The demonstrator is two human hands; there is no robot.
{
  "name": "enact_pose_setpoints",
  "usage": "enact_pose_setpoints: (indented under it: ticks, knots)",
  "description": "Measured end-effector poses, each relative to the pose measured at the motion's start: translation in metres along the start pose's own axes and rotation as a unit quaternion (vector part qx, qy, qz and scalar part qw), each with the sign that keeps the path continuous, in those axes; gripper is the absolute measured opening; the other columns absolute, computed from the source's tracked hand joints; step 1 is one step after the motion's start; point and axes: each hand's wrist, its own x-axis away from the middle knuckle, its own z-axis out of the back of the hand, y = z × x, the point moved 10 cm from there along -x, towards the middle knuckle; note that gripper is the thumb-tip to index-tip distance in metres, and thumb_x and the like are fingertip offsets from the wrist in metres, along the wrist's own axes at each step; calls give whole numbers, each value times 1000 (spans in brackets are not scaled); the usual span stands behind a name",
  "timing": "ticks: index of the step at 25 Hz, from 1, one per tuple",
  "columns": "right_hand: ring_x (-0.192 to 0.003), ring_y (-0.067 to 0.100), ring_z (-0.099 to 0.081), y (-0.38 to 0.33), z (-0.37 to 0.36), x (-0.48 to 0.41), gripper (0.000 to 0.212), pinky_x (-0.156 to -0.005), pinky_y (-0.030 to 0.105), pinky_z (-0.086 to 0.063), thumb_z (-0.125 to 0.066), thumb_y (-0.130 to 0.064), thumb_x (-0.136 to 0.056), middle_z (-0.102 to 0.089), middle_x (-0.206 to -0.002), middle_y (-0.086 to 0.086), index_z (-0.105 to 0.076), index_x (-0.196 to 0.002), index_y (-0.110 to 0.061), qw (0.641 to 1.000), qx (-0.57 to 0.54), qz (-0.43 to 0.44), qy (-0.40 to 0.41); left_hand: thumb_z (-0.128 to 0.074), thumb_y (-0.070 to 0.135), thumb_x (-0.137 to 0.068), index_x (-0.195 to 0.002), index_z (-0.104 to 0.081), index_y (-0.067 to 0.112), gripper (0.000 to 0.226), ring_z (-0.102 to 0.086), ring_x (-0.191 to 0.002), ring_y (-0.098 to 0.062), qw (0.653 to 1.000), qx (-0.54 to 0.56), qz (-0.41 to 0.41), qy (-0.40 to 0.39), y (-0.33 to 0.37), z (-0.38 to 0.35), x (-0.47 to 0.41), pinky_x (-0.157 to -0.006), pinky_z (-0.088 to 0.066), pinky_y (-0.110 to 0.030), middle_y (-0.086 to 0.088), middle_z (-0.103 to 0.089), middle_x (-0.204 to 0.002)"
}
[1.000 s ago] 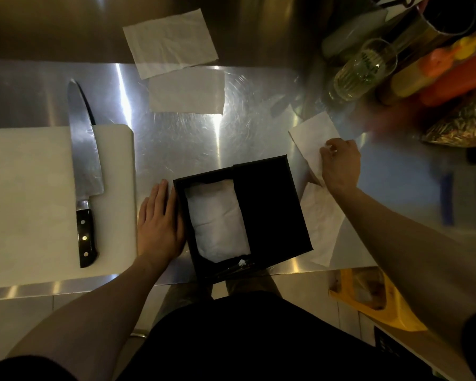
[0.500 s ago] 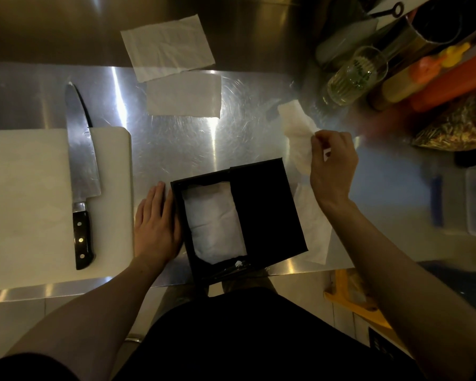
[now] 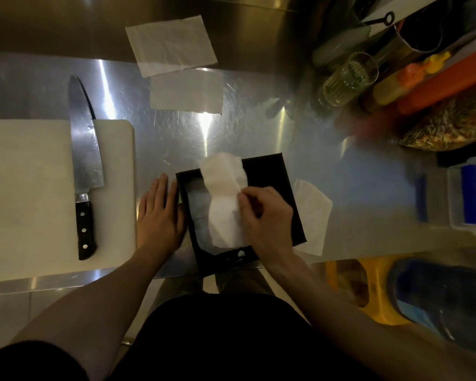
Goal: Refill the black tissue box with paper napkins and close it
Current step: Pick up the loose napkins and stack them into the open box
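The black tissue box [image 3: 270, 171] lies open at the front edge of the steel counter, its lid slid partly to the right. My right hand [image 3: 264, 218] hovers over the box and pinches a white paper napkin [image 3: 224, 193], which hangs over the open left half. Another napkin [image 3: 197, 213] lies inside, mostly in shadow. My left hand [image 3: 158, 213] rests flat on the counter, pressed against the box's left wall. One more napkin [image 3: 312, 213] lies on the counter just right of the box.
A white cutting board [image 3: 30, 193] with a large chef's knife [image 3: 84, 166] sits to the left. Two paper sheets [image 3: 173, 45] [image 3: 186, 90] lie at the back. Bottles, a glass [image 3: 346, 78] and plastic containers [image 3: 470, 196] crowd the right side.
My right hand lifted a napkin from the counter right of the box and carried it left over the open box. My left hand stayed against the box.
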Motion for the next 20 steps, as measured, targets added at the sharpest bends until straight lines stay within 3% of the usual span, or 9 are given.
enact_pose_setpoints:
  ticks: [3, 8, 12, 15, 18, 20]
  knots:
    - [-78, -3, -51, 10, -36, 9, 12, -74, 9, -45, -59, -24, -95, -52, -95, -12, -65, -102, -16, 997, 39, -24, -62, -26, 39, -100, -154, -17, 19, 59, -15, -150, -27, 1000, 1, 4, 7, -2, -1, 0, -119, -11, -40, -12, -21, -161]
    - [-81, 15, -58, 7, -62, 9, 21, -75, 36, -55, -50, -28, -99, -56, -101, 4, -62, -103, -11, 982, 147, 3, -115, -30, 38, -101, -155, -16, 20, 59, -14, -150, -25, 1000, 7, 4, 9, -7, -6, -1, -119, -12, -40, -11, -21, -162]
    - [-89, 19, -59, -16, -64, 12, 26, -75, 32, -55, -53, -28, -96, -58, -108, 10, -59, -114, -10, 979, 172, 72, -83, -31, 40, -101, -155, -15, 20, 60, -12, -151, -25, 1000, 12, 3, 2, -7, -8, -1, -120, -12, -41, -11, -19, -162]
    - [-108, 28, -58, -31, -80, 16, 38, -86, 35, -52, -62, -24, -89, -59, -121, 17, -57, -123, -8, 947, 263, 172, -71, -32, 39, -100, -155, -17, 18, 60, -13, -151, -25, 1000, 13, 3, -1, -6, -7, -2, -120, -12, -41, -12, -19, -162]
    - [-142, 33, -29, -7, -118, 20, 59, -113, 45, -30, -51, -34, -95, -32, -152, 21, -32, -145, -9, 911, 334, 157, -183, -34, 36, -100, -154, -19, 17, 59, -14, -150, -26, 1000, 13, 5, 3, -5, -5, 0, -120, -12, -41, -12, -20, -162]
    - [-148, 32, -10, 13, -134, 23, 63, -119, 46, -17, -37, -40, -100, -11, -160, 20, -14, -151, -11, 898, 348, 130, -235, -36, 33, -100, -154, -21, 15, 59, -15, -150, -26, 1000, 14, 3, 4, -4, -3, 0, -119, -13, -42, -13, -21, -162]
